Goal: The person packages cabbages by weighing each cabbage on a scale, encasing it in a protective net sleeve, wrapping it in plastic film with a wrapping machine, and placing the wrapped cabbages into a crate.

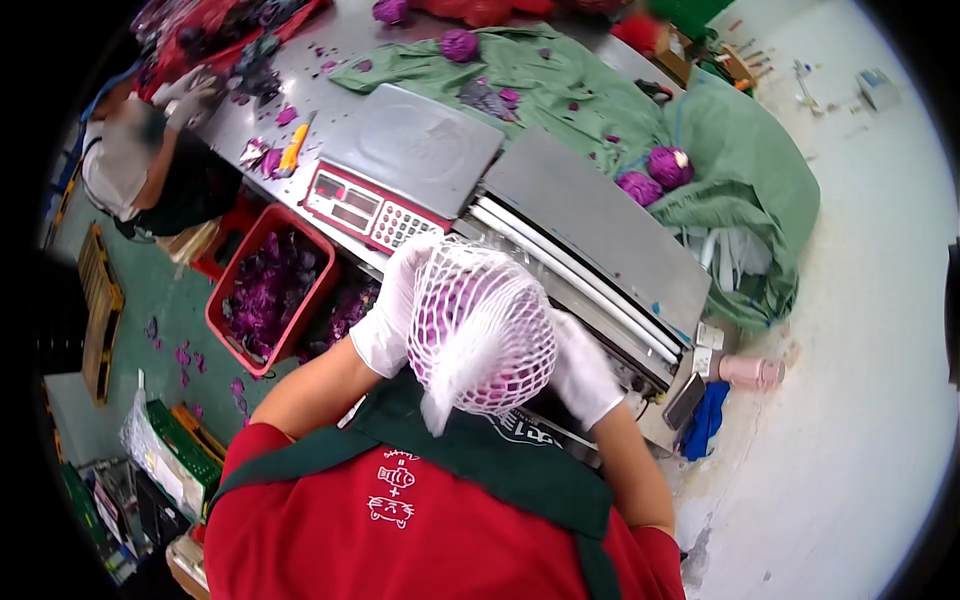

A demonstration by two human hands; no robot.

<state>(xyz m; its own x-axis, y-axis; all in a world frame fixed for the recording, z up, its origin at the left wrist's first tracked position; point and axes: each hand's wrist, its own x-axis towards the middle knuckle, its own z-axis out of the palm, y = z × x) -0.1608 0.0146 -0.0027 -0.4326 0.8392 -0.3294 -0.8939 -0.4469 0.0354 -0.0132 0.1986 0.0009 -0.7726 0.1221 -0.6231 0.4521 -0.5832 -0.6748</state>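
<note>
A purple cabbage in a white foam net sleeve [480, 325] is held up in front of my chest, the sleeve's loose end bunched towards me. My left hand [392, 312], in a white glove, grips its left side. On the right side my gloved right hand [583, 368] holds it too, slightly blurred, with most fingers hidden behind the net. Just beyond my hands stands a scale with a steel plate [412, 145] and a red keypad panel [375, 212]. Beside the scale lies a wrapping machine with a flat grey top [600, 230] and white rollers [580, 280].
A red crate [322, 290] of purple leaves stands at left. An orange-handled knife [296, 145] lies on the steel table. Loose cabbages [669, 167] rest on green cloth [590, 85]. A pink bottle [752, 372] and a phone [684, 401] are at right. Another person [150, 165] works at upper left.
</note>
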